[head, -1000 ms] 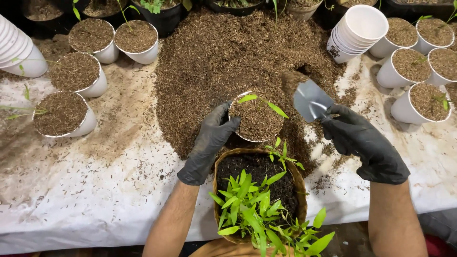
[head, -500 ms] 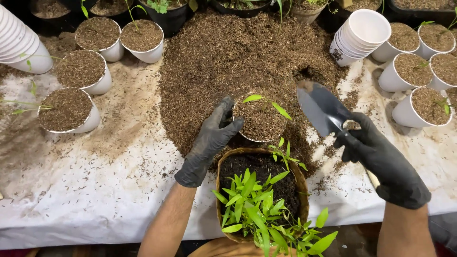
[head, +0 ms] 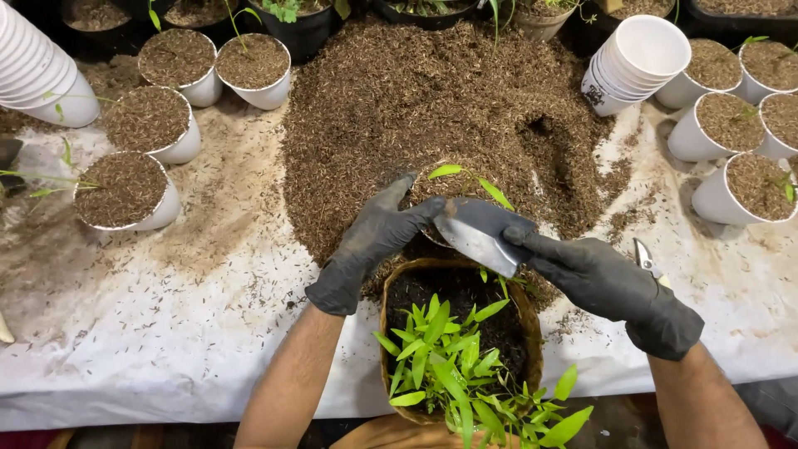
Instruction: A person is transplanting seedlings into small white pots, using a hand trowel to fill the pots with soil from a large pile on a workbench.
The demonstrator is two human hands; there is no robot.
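- You've got a big loose soil heap spread on the white-covered surface.
- Stacks of empty white cups: one far left, one upper right.
- Soil-filled white cups left and right.
- Pruning shears lie at right.
- Dark pots line the back.

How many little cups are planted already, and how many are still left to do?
Done: filled white cups stand at left and right, a few with sprouts. In hand: the left hand steadies a filled cup with a seedling, while the right hand holds a metal scoop over it. Left: stacks of empty cups and many seedlings in the brown pot.
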